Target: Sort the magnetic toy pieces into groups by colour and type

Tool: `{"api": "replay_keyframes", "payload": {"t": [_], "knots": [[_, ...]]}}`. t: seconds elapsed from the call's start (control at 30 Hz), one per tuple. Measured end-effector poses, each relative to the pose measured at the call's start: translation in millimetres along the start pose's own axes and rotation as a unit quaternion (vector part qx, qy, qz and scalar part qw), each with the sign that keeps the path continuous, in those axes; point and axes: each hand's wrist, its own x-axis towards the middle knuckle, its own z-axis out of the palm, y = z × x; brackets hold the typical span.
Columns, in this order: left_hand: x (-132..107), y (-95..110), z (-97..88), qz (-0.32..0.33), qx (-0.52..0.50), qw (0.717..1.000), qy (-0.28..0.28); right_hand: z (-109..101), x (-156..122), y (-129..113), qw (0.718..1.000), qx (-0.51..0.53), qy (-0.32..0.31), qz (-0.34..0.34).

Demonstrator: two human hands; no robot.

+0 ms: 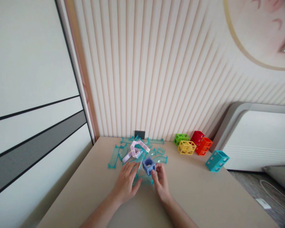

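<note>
Between the thumb and fingers of my right hand (161,183) is a purple-blue cube block (148,166) with a round hole in its top face. My left hand (127,180) is to the left of the cube, fingers apart and holding nothing. Its fingertips reach the near side of a pile of clear teal track pieces (114,156), some straight and some curved. One clear teal piece (143,180) lies below the cube, between both hands. On the pile rests a pink-and-white angular piece (135,148).
Toward the table's (180,196) right side stand a green block (181,138), a yellow block (186,147), a red block (196,136), an orange block (204,145) and a teal block (217,161). A ribbed wall (133,69) rises behind, with a black socket (140,134) low on it.
</note>
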Motion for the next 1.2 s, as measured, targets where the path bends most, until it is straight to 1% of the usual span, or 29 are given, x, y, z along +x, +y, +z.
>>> {"api": "replay_keyframes", "payload": {"t": [0.07,0.13,0.23,0.33,0.4,0.53,0.7,0.8,0.87,0.9,0.93,1.0,1.07,1.1,1.17,1.2], "knots": [[1,1,1.0,-0.012,-0.05,0.998,0.038,0,-3,-5,0.998,0.012,-0.054,-0.018],[2,0,3.4,-0.02,-0.09,0.994,0.062,1,-4,-9,0.995,0.012,-0.096,-0.034],[2,-2,6.0,-0.038,-0.114,0.988,0.094,1,-2,-14,0.991,-0.033,-0.123,-0.046],[3,-5,5.5,-0.056,-0.099,0.985,0.128,2,0,-16,0.987,-0.09,-0.122,-0.048],[4,-5,4.3,-0.061,-0.086,0.985,0.137,1,0,-16,0.984,-0.117,-0.119,-0.057],[4,-2,3.1,-0.057,-0.063,0.986,0.141,-1,-1,-12,0.98,-0.144,-0.111,-0.075],[2,-1,4.0,-0.036,-0.05,0.989,0.135,2,-3,-9,0.973,-0.197,-0.104,-0.066],[2,-2,3.8,-0.023,-0.051,0.99,0.131,-4,-1,-12,0.962,-0.253,-0.074,-0.071],[2,-3,3.3,-0.017,-0.05,0.991,0.126,-21,3,-14,0.954,-0.291,-0.027,-0.06],[1,-4,3.1,-0.013,-0.049,0.991,0.122,-34,7,-14,0.95,-0.308,0.001,-0.048],[1,-4,2.9,-0.009,-0.049,0.992,0.116,-51,10,-14,0.945,-0.324,0.029,-0.032],[0,-4,2.7,-0.002,-0.05,0.993,0.104,-95,15,-13,0.931,-0.356,0.085,0.016],[0,-4,2.8,0.005,-0.051,0.994,0.098,-144,14,-10,0.899,-0.404,0.145,0.084],[0,-4,2.9,0.007,-0.052,0.994,0.097,-169,11,-8,0.879,-0.432,0.161,0.121],[0,-3,3.2,0.013,-0.055,0.994,0.098,-214,1,-6,0.833,-0.485,0.175,0.2],[0,-3,3.4,0.016,-0.057,0.993,0.099,-233,-5,-5,0.811,-0.508,0.178,0.229]]}}
